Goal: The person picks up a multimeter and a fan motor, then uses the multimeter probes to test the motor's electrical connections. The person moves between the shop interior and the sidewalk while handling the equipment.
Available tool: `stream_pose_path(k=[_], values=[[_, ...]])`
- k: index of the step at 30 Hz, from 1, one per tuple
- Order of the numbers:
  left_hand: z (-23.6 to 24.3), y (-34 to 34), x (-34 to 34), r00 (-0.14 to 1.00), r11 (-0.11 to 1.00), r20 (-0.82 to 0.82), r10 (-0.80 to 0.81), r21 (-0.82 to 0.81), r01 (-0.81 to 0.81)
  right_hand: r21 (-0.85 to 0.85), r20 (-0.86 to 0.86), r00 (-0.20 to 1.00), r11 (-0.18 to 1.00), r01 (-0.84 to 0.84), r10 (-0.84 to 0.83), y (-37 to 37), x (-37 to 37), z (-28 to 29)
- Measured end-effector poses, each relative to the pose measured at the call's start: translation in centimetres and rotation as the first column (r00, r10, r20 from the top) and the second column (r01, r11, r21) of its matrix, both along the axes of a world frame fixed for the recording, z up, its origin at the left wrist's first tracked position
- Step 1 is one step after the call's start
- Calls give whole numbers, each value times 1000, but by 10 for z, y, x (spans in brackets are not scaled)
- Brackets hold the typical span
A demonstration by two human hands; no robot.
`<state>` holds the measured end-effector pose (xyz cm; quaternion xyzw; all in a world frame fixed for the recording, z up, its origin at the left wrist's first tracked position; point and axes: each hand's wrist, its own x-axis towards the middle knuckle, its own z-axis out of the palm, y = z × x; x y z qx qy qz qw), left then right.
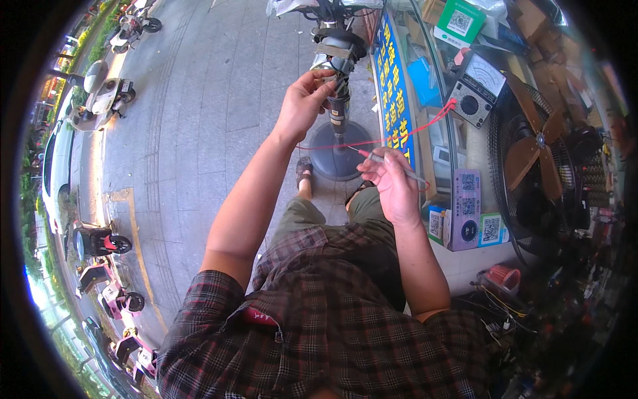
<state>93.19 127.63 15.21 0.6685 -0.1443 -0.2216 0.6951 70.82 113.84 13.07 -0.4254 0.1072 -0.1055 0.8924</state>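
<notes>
The person's left hand (302,103) pinches a grey metal scooter handlebar fitting (334,63); the right hand (393,183) grips a red-wired meter probe (392,166), best kept steady on contact.

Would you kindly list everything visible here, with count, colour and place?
Post: one, grey, round base, centre top.
Probe: one, red lead, in right hand.
Meter: one, black and white, on counter.
Fan: one, black cage, brown blades, right.
Sign: one, blue, counter front.
Scooters: several, white and pink, left edge.
Left hand: pinching the post's top fitting.
Right hand: holding the probe.
</notes>
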Motion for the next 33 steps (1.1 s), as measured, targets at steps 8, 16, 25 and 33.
stream_pose_path(k=[8, 16, 25, 33], values=[[4, -4, 1, 998, 996, 33, 45, 72, -47, -5, 1, 1000, 1000, 14, -14, -3, -3, 0], [10, -4, 0, 998, 995, -2, 59, 76, -59, 32, 16, 1000, 999, 15, -15, -14, -4, -6], [6, -2, 5, 998, 995, -28, 49, 90, -47, 72, 7, 1000, 997, -5, 5, -27, 11, -6], [8, -2, 4, 997, 997, -57, 58, 60, -54, -8, 43, 997, 998, -63, 63, -33, 26, -5]])
